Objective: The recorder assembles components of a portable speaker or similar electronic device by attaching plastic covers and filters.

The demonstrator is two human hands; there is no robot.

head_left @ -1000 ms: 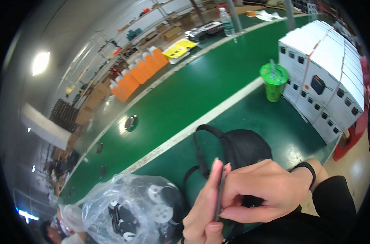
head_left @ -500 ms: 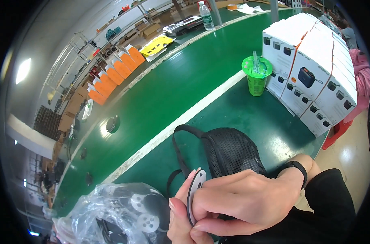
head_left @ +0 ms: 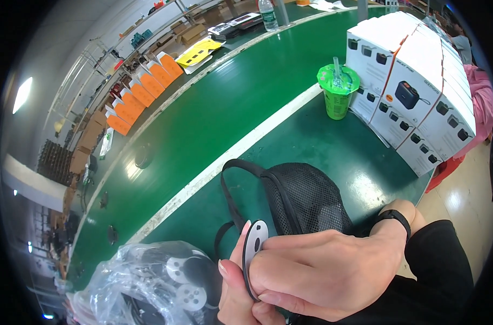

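Note:
Between both my hands is a thin oval disc [head_left: 255,235] with a pale face, a black rim and dark holes. My left hand [head_left: 231,295] grips it from behind and below, mostly covered by the other hand. My right hand [head_left: 327,271], with a black band at the wrist, is closed, its curled fingers pressed on the disc's face and its thumb at the lower edge. Whatever lies beneath those fingers is hidden. Just beyond the hands lies a black mesh pouch [head_left: 306,197] with a strap. To the left, a clear plastic bag [head_left: 116,287] holds several pale, holed discs.
A green cup [head_left: 337,92] with a straw stands beside stacked white boxes [head_left: 414,92] at the right. Across the table runs a green belt [head_left: 203,141] carrying small dark pieces [head_left: 112,234]. Orange cartons [head_left: 141,95], yellow sheets [head_left: 198,53] and a bottle [head_left: 268,16] line its far side.
The view has shifted slightly. The disc now shows a little more of its face, while both hands keep hold of it in nearly the same place.

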